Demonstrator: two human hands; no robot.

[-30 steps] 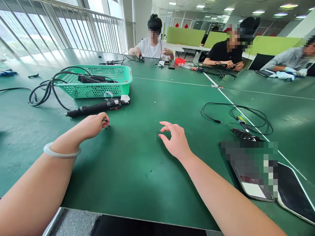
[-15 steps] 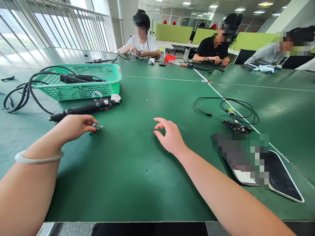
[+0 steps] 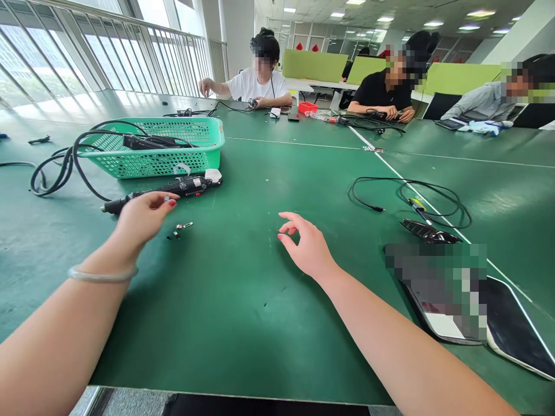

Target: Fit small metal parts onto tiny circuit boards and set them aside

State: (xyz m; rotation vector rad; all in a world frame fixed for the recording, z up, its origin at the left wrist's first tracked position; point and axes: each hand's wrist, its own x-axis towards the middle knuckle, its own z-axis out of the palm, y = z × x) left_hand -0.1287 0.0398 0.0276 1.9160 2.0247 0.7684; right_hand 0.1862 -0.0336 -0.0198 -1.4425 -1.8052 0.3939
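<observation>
My left hand (image 3: 145, 216), with a pale bracelet on the wrist, is raised just over the table. Its thumb and forefinger pinch a small silvery piece (image 3: 167, 199), mostly hidden by the fingertips. On the green tabletop below and to the right lie several tiny metal and black parts (image 3: 186, 225). Behind that hand is a black corded electric screwdriver (image 3: 182, 186), its far end whitish. My right hand (image 3: 306, 245) hovers over the middle of the table, fingers curved and apart, holding nothing.
A green mesh basket (image 3: 169, 164) with black cables stands back left. On the right are a coiled black cable (image 3: 377, 208), a glossy black object (image 3: 429, 231) and a dark tablet-like device (image 3: 520, 323). Across the table sit several people, one in a white shirt (image 3: 260, 86).
My left hand has lifted away from the small parts with a silvery piece between its fingertips, uncovering them. My right hand keeps its pose. The view has shifted slightly left.
</observation>
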